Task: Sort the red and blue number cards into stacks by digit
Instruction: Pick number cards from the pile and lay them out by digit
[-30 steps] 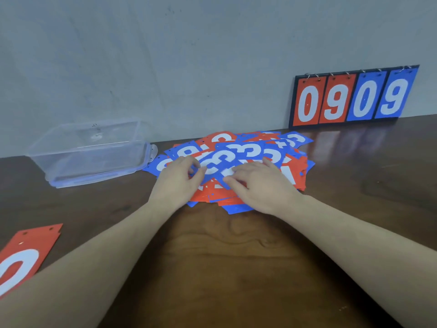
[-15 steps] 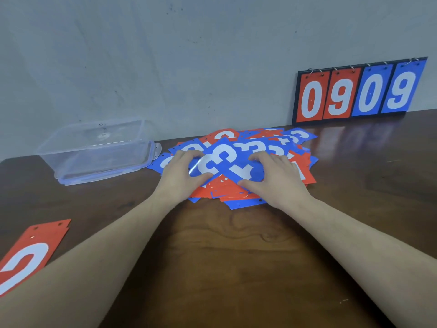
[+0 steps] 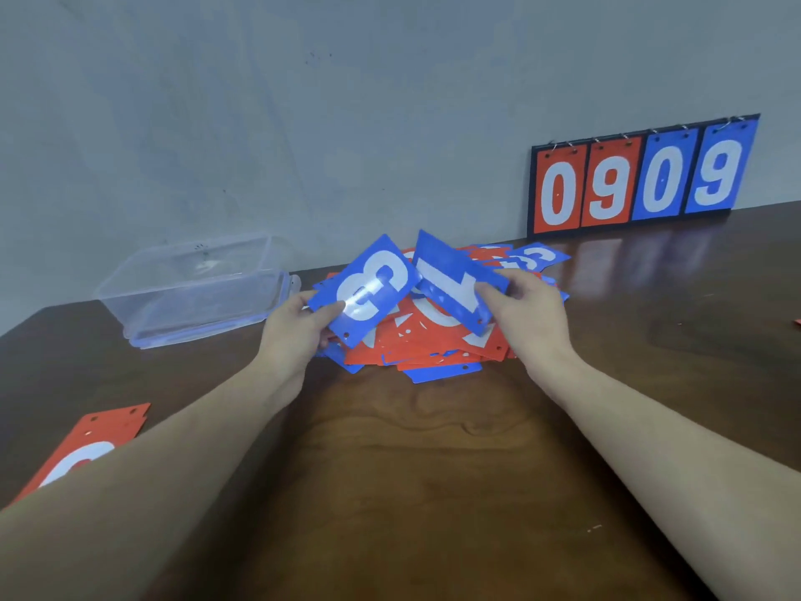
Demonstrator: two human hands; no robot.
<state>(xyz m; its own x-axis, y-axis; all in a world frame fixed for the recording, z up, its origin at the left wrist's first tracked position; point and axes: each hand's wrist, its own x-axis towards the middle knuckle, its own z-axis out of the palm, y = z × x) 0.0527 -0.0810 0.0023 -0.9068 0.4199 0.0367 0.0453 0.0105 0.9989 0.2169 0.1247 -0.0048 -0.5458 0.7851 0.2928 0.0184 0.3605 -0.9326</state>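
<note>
A loose pile of red and blue number cards point(image 3: 433, 349) lies mid-table near the wall. My left hand point(image 3: 294, 336) pinches a blue card with a white 3 point(image 3: 368, 288), lifted and tilted above the pile's left side. My right hand point(image 3: 529, 318) pinches a blue card with a white 1 point(image 3: 455, 284), raised over the pile's right side. The two held cards nearly touch at their upper edges. A red card with a white digit point(image 3: 86, 448) lies flat at the near left, partly hidden by my left forearm.
A clear plastic box point(image 3: 195, 288) stands left of the pile by the wall. A black scoreboard showing 0909 point(image 3: 641, 180) leans against the wall at the back right. A red card edge point(image 3: 797, 323) shows at the far right. Bare wooden table point(image 3: 411, 492) lies between my arms.
Both hands were pressing flat on the pile; now each has lifted a blue card off it, the left a 3, the right a 1.
</note>
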